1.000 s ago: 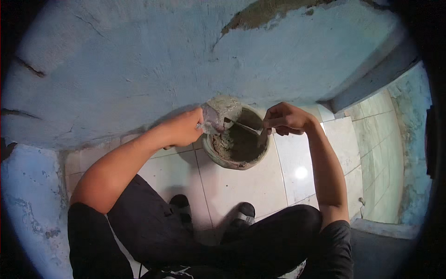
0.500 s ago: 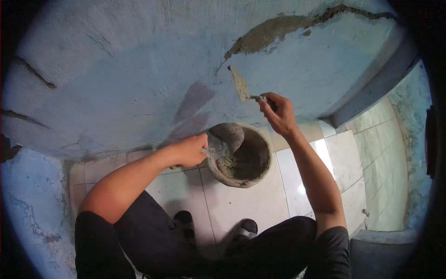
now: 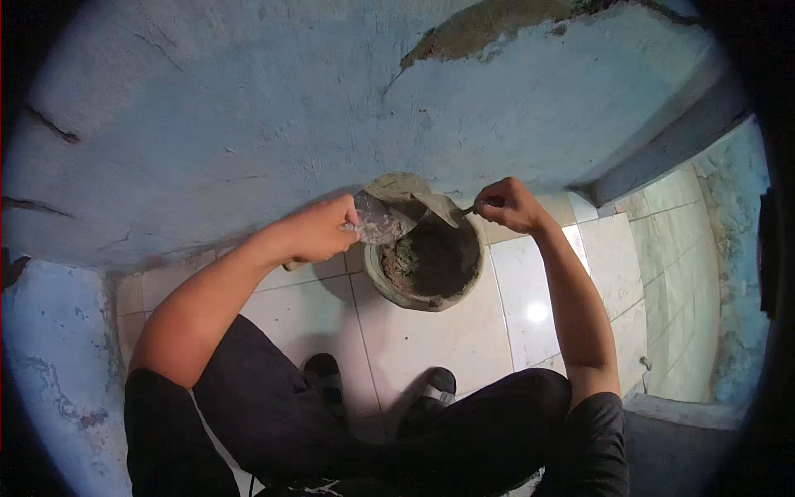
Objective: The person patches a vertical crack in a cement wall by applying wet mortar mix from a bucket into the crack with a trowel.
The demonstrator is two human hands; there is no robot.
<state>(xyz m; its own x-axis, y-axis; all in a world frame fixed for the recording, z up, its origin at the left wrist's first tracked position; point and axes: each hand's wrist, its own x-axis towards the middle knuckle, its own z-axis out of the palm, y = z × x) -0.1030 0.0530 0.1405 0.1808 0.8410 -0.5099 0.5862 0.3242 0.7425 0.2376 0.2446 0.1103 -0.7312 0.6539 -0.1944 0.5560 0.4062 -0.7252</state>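
My left hand (image 3: 325, 230) is closed around a broad, mortar-smeared trowel (image 3: 383, 217), whose blade reaches over the left and far rim of a round bucket (image 3: 397, 296). In my right hand (image 3: 512, 205) is a smaller pointed trowel (image 3: 443, 209), gripped by its handle. Its blade overlaps the far right part of the broad blade; whether the two touch I cannot tell. Grey mortar (image 3: 404, 258) clings to the bucket's inner left side. Part of the bucket's far rim is hidden by the blades.
Ahead stands a blue wall (image 3: 273, 116) with a damp mortar patch (image 3: 489, 26) along a crack at upper right. More cracks (image 3: 51, 124) mark its left side. A raised ledge (image 3: 662, 145) runs down on the right. The bucket stands on pale floor tiles (image 3: 447, 340) before my feet.
My right hand has brought the small trowel down from the wall to the broad trowel over the bucket. The broad blade in my left hand has tilted. The view has shifted slightly.
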